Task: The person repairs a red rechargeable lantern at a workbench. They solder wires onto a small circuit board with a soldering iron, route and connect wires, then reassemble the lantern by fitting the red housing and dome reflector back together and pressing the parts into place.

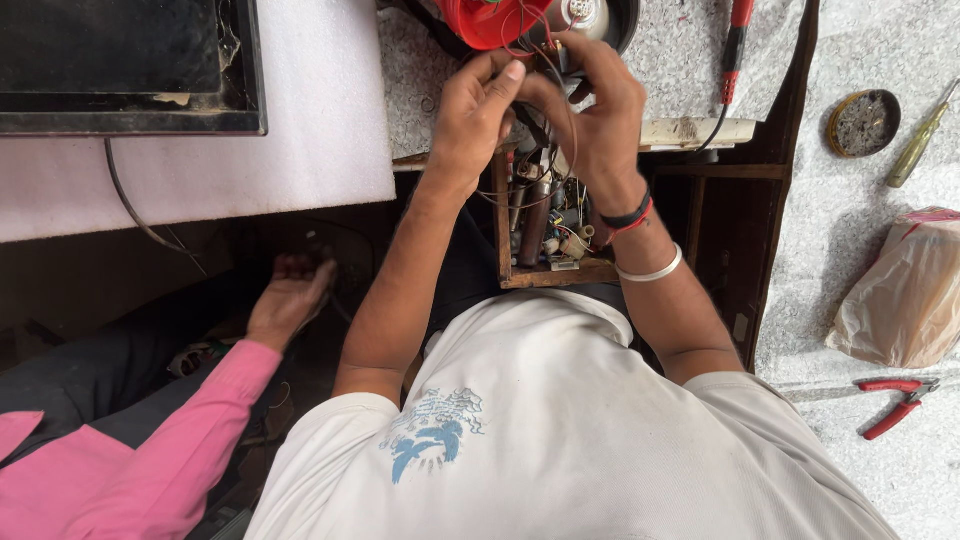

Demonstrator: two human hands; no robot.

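My left hand and my right hand meet at the far edge of the speckled worktop, fingers pinched together on thin red and dark wires. The wires run up to a red round device with a metal part beside it. Below my hands an open wooden drawer holds several small tools and parts. My right wrist wears a black and red band and a metal bangle. What sits between my fingertips is hidden.
A dark flat screen lies on white foam at the left. Another person's hand in a pink sleeve rests lower left. On the right are a round tin, a screwdriver, a plastic bag, red pliers.
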